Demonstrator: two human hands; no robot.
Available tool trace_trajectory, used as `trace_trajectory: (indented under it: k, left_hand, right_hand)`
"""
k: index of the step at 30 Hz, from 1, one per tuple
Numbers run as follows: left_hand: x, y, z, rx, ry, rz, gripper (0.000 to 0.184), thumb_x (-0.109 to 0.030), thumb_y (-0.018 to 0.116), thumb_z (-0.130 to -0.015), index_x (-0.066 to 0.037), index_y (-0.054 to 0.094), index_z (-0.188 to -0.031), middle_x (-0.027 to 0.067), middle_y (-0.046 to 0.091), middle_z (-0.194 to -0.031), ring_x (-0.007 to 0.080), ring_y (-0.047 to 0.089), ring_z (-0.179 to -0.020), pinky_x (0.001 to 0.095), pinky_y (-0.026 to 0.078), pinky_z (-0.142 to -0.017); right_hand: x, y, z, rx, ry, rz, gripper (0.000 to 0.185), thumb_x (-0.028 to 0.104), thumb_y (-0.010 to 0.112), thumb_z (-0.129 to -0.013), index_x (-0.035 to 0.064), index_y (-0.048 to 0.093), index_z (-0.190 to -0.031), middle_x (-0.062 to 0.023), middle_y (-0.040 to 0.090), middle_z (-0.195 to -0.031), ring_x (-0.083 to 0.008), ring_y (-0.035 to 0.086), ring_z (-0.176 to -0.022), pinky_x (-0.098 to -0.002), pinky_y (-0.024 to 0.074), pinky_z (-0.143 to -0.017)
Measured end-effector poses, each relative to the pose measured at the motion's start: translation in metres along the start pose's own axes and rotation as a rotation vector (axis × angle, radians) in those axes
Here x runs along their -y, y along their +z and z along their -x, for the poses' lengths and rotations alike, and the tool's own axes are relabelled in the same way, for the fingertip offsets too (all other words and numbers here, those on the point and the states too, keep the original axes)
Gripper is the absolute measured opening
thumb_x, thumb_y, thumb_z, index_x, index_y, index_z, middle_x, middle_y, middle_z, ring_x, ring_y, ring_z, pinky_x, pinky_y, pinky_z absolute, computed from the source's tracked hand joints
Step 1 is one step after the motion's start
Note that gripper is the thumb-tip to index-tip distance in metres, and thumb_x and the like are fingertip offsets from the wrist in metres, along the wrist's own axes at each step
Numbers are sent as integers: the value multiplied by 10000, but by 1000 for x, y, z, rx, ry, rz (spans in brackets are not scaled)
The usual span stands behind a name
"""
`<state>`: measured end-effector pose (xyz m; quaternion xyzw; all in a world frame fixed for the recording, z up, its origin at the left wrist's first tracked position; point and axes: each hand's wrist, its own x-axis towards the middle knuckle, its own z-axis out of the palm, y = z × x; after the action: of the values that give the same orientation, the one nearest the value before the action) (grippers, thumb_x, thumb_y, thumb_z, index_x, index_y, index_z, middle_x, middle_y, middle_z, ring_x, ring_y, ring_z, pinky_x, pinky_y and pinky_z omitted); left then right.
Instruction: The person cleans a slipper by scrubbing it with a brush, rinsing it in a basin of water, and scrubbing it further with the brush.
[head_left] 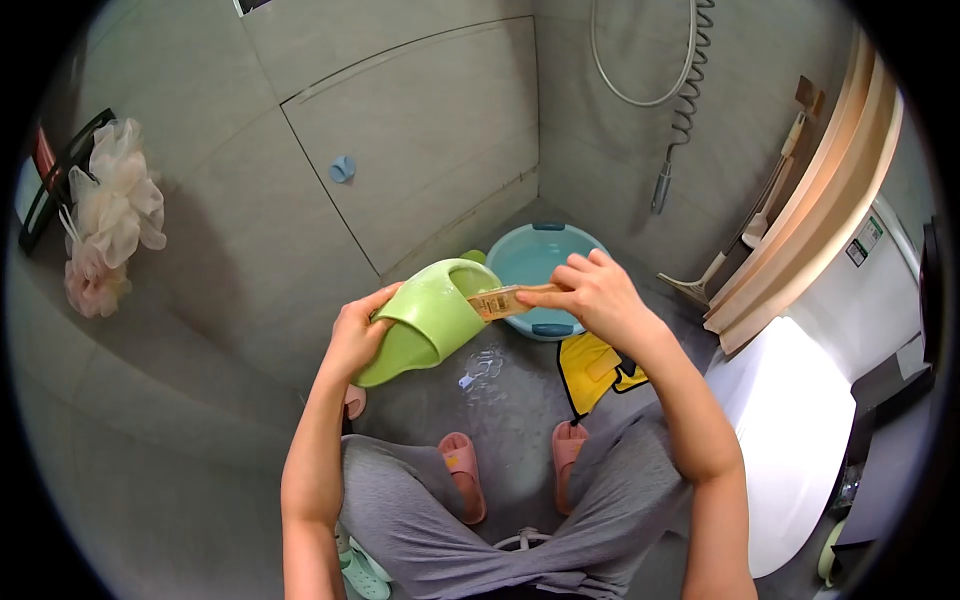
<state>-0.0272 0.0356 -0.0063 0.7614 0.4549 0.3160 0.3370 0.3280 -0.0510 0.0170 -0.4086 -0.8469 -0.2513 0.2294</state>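
A green slipper (pixel 437 312) is held up in front of me by my left hand (pixel 356 330), whose fingers grip its lower left edge. My right hand (pixel 598 297) is closed around a wooden brush (pixel 497 301). The brush's far end touches the slipper's strap at its right side; its bristles are hidden. Beyond the brush stands a light blue basin (pixel 518 262) of water on the floor. Below my right hand lies a yellow cloth (pixel 588 372) with black edging. Wet foam (pixel 487 366) is on the grey floor under the slipper.
My feet wear pink slippers (pixel 461 458). Mint green clogs (pixel 362 572) lie at the lower left. A white toilet (pixel 790 440) and a beige curtain (pixel 810 200) stand at right. Another green slipper (pixel 474 257) shows partly beside the basin. Bath puffs (pixel 120 205) hang at left.
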Motion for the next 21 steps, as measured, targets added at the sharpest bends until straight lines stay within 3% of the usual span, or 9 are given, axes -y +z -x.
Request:
trace_trajectory:
  k: [3,9,12,14,16,21]
  left_hand:
    - [-6,5,3,37,61,34,435,-54,582,-894,-135,641,-1318,159,706,-1170,300,680,-1081,359,500,-947]
    - [-13,3,4,8,21,-152,452,-43,581,-878,-136,641,-1316,150,706,-1173,303,680,-1081,361,494,-955]
    - [-15,2,4,52,57,-84,452,-46,578,-877,-142,641,-1314,141,707,-1175,309,677,-1086,369,494,-961]
    - [-22,4,6,39,35,-153,470,-27,580,-860,-133,641,-1313,137,708,-1177,301,678,-1088,371,494,-963]
    - [-15,-1,6,12,29,-139,473,-23,578,-857,-135,642,-1312,133,710,-1177,298,679,-1088,366,494,-963]
    - [-23,1,8,54,33,-53,491,-9,573,-846,-142,643,-1313,121,712,-1184,287,676,-1102,353,492,-967]
  right_hand:
    - [-5,-8,-9,-114,65,148,427,155,632,-813,393,729,-1154,74,556,-774,-129,534,-759,-291,404,-690]
    - [-3,-4,2,45,9,-11,452,148,646,-802,409,721,-1164,78,557,-789,-125,526,-752,-293,397,-703]
    - [-5,-10,-6,-99,59,115,452,146,653,-797,415,725,-1153,77,550,-780,-127,525,-749,-292,392,-703]
    - [-6,-5,-2,-98,56,118,440,150,651,-802,419,728,-1141,78,554,-783,-127,530,-749,-295,390,-699]
    - [-4,-3,4,53,35,-2,437,147,648,-806,422,729,-1136,79,560,-789,-126,530,-741,-300,390,-699]
    - [-3,-8,-2,-60,86,91,434,142,652,-803,424,734,-1123,78,573,-793,-126,530,-745,-299,393,-698]
